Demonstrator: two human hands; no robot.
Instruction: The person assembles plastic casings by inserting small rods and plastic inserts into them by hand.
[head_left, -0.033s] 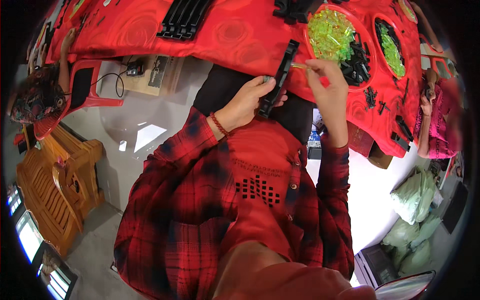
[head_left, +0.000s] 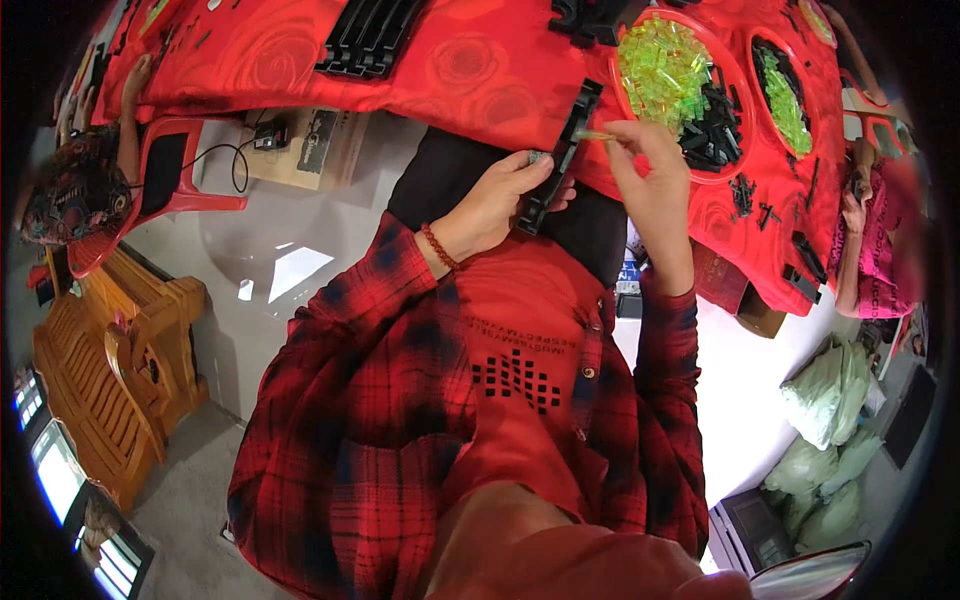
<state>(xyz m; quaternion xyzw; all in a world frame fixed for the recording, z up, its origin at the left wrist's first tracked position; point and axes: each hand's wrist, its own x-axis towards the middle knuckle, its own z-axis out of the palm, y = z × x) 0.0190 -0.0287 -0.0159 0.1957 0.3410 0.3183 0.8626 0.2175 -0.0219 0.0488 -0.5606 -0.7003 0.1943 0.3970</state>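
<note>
My left hand (head_left: 497, 207) is closed around a long black plastic strip (head_left: 563, 150) with a slotted channel along it, tilted up to the right above my lap. Between thumb and fingertips, my right hand (head_left: 655, 165) pinches a small, thin, yellowish translucent plastic piece (head_left: 597, 135). That piece points toward the strip's upper part; whether they touch I cannot tell. Beyond my right hand, a red basket (head_left: 748, 110) holds yellow-green translucent pieces (head_left: 660, 65) and small black plastic pieces (head_left: 712, 140).
The table has a red rose-patterned cloth (head_left: 465, 60). Several black strips (head_left: 368, 38) lie at its far left, with more black parts (head_left: 597, 20) farther right. A second red basket (head_left: 783, 95) stands at the right. Co-workers sit at both sides; a wooden chair (head_left: 120, 370) is at left.
My right hand has shifted slightly left, bringing the yellowish piece a little closer to the black strip. My left hand and the strip have barely moved.
</note>
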